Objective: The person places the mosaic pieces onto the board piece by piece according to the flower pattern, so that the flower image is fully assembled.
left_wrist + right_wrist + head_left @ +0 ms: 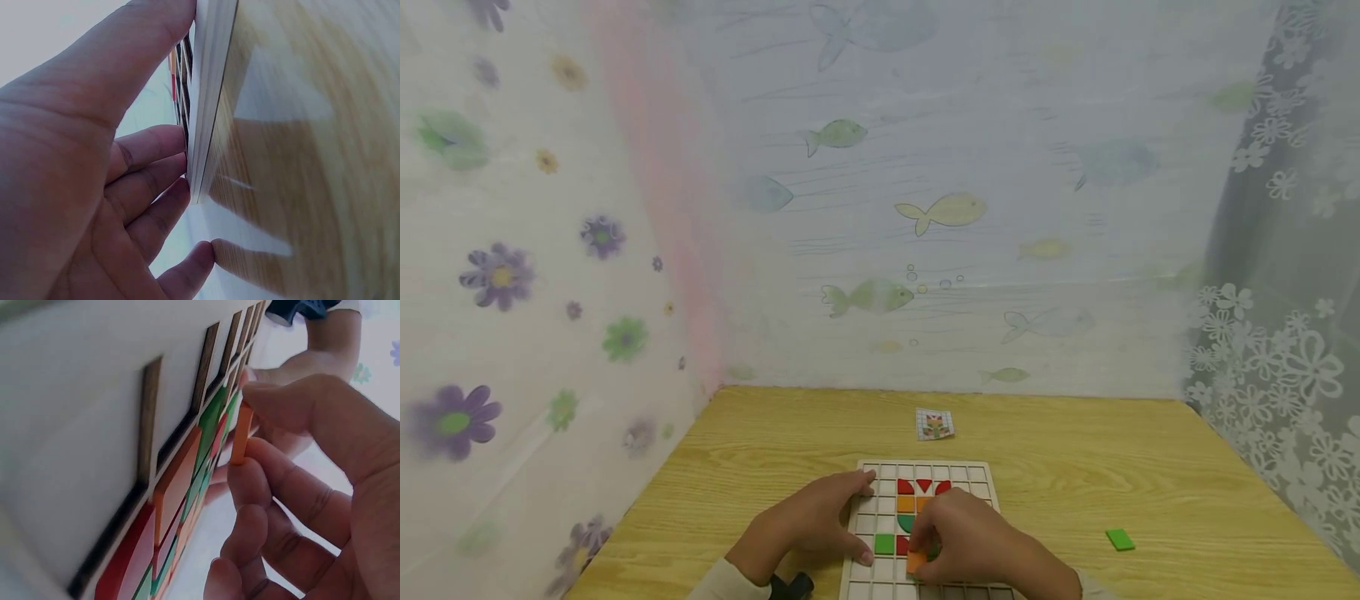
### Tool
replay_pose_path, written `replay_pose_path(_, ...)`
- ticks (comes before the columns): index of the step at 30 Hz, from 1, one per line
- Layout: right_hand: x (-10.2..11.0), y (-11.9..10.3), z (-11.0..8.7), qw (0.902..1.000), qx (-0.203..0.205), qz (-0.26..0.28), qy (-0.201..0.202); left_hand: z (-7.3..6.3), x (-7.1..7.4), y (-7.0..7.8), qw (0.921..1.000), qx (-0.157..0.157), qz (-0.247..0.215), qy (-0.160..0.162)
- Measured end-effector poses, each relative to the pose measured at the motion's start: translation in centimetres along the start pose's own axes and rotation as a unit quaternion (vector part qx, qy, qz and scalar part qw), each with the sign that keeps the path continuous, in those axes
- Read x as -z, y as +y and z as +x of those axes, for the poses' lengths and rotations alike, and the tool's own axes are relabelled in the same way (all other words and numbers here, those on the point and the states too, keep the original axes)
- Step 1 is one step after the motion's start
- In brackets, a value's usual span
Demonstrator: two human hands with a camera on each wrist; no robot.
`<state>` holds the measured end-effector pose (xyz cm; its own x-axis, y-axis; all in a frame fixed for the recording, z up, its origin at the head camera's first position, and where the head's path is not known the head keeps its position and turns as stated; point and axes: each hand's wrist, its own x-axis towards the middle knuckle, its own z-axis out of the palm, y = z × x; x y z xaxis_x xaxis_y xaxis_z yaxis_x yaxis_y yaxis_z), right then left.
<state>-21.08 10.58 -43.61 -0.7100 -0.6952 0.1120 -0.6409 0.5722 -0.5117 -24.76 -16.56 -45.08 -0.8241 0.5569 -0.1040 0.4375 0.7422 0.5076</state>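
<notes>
A pale gridded board [883, 571] with raised wooden lines lies on the table. Red, orange and green pieces sit in its squares, among them a bright green square tile [884, 544] and a red triangle [923, 485]. My right hand [972, 536] pinches an orange square tile [241, 437] between thumb and fingers, close over the lower middle of the board. At the board's left side, my left hand [820, 517] rests with thumb and fingers spread along the edge. The left wrist view shows its fingertips right at the board's edge [206, 106].
Beyond the board lies a small card [935, 424] printed with a coloured grid pattern. One loose green tile [1121, 540] lies on the wooden table [775, 433] to the right. Fish-patterned [880, 208] and flowered curtains hang around the table.
</notes>
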Motion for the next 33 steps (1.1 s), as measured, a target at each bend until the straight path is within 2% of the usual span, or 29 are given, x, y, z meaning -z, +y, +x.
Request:
replay_pose_path(12, -0.6, -0.6, 0.5, 0.9996, -0.022, 0.013, -0.015, -0.1, 0.0, 0.2, 0.9999, -0.006, 0.008, 0.008)
replay_pose_path(33, -0.9, -1.1, 1.0, 0.9986, -0.039, 0.0, -0.036, -0.2, 0.1, 0.2, 0.9999, -0.009, 0.004, 0.005)
